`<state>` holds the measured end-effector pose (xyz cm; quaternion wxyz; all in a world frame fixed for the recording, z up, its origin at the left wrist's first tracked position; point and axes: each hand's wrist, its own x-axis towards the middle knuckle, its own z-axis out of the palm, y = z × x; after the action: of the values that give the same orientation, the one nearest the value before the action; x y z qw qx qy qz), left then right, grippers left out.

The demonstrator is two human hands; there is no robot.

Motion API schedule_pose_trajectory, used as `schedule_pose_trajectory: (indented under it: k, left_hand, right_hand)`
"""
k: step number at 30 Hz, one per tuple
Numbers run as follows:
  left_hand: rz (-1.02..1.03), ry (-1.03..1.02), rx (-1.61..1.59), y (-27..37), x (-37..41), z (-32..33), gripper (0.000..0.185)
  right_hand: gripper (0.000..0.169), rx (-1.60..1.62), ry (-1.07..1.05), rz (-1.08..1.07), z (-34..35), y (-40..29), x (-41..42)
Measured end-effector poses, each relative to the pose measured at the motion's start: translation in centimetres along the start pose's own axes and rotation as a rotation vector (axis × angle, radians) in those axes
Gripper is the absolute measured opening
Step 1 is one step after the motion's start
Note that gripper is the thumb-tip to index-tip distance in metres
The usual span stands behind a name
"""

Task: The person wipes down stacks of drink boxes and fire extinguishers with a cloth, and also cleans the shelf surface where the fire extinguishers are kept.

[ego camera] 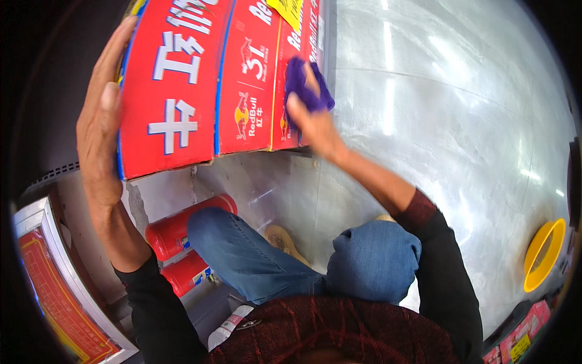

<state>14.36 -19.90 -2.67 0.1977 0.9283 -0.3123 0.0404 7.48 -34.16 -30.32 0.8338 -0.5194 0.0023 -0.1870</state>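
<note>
A stack of red Red Bull cartons [248,91] stands before me. My left hand [102,113], holding nothing, rests flat along the left edge of the stack, fingers extended towards its top. In my right hand [316,123] is a bunched purple cloth [302,84], pressed against the cartons at their right side. A yellow tag [288,11] with writing is on the cartons beyond the cloth. My knees in blue jeans are bent below the stack.
Two red cylinders, seemingly fire extinguishers [168,236], lie by my left knee. A yellow basin [544,255] is on the grey floor [409,91] at far right. A framed red poster [63,295] stands lower left, with pink packages [523,334] lower right.
</note>
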Motion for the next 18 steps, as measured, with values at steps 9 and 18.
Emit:
schedule_pose_trajectory:
  k: [9,18]
  left_hand:
    - [-0.009,-0.025,-0.072,1.4,-0.3,0.1,0.074]
    - [0.051,0.041,-0.103,1.5,-0.5,0.2,0.066]
  right_hand:
    - [0.065,-0.195,-0.127,-0.269,1.3,-3.4,3.2]
    - [0.066,-0.346,-0.329,-0.587,3.8,-7.9,4.6]
